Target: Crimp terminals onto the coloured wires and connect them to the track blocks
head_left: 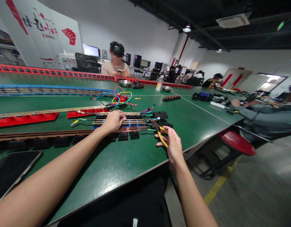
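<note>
**Pliers with yellow handles, held at the end of the blue terminal strip**

Pliers (161,134) are in the right hand (174,145), whose fingers are wrapped around the two yellow handles; the handles stand a little apart, and the dark nose points to the wire ends at the right end of the blue terminal strip (123,123). The tool looks small, light and stiff, and the coated handles should give a sure grip, so I judge the handles to be the correct place to hold it. Whether the nose is closed on a wire, I cannot tell.

The left hand (113,121) lies flat on top of the strip, fingers together and curled over its far edge, pressing it on the green table (117,164). The strip seems rigid plastic with thin metal rods; the rods may bend, so the body is the safer place to hold.

Just beyond the strip lie coloured loose wires (120,96), soft and easy to tangle. Left of the strip run long red and black strips. A dark phone (13,170) lies far left of it, near the table edge. Across the table from the strip sits another person (115,66).
</note>
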Demonstrator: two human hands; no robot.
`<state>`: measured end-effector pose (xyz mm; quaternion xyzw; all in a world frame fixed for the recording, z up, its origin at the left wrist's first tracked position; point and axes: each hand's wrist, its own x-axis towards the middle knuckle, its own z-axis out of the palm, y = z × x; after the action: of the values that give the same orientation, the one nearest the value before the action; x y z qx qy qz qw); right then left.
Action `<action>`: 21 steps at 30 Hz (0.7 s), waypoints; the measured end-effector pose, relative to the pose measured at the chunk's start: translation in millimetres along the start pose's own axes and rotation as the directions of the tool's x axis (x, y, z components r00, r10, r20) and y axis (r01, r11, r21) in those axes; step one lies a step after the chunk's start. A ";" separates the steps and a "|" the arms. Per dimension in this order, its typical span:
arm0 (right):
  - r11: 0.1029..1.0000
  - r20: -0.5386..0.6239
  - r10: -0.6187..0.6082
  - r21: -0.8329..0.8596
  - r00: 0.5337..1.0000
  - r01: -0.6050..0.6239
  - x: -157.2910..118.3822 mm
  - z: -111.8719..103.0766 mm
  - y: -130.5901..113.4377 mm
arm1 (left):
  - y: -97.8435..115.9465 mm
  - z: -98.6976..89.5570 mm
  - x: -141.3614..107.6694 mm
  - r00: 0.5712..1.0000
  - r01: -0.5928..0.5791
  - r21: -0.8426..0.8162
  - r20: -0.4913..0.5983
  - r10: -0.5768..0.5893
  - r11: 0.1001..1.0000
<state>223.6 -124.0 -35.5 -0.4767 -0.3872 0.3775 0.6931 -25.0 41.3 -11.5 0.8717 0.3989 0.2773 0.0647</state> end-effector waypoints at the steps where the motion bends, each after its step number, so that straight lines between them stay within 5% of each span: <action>1: 1.000 -0.006 0.018 0.017 1.000 -0.018 0.4 -0.1 -1.0 | 0.3 -0.2 -0.1 1.000 0.001 0.002 0.002 -0.001 1.000; 5: 0.998 -0.008 0.046 0.032 0.999 -0.046 0.5 -0.5 -2.0 | 1.0 -0.9 -0.2 1.000 0.000 0.010 0.003 0.000 1.000; 12: 0.977 0.021 -0.125 -0.171 0.992 0.126 -1.8 0.4 5.9 | 2.2 -1.7 -0.2 1.000 0.008 0.012 0.014 -0.008 1.000; 21: 0.950 -0.095 -0.250 -0.217 0.964 0.225 -7.5 4.1 -0.5 | 5.7 -3.1 -1.5 0.999 0.037 0.044 0.008 -0.038 0.998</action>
<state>216.9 -129.3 -35.3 -0.5172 -0.4359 0.2197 0.7030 -23.7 36.0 -7.6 0.8664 0.4208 0.2635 0.0527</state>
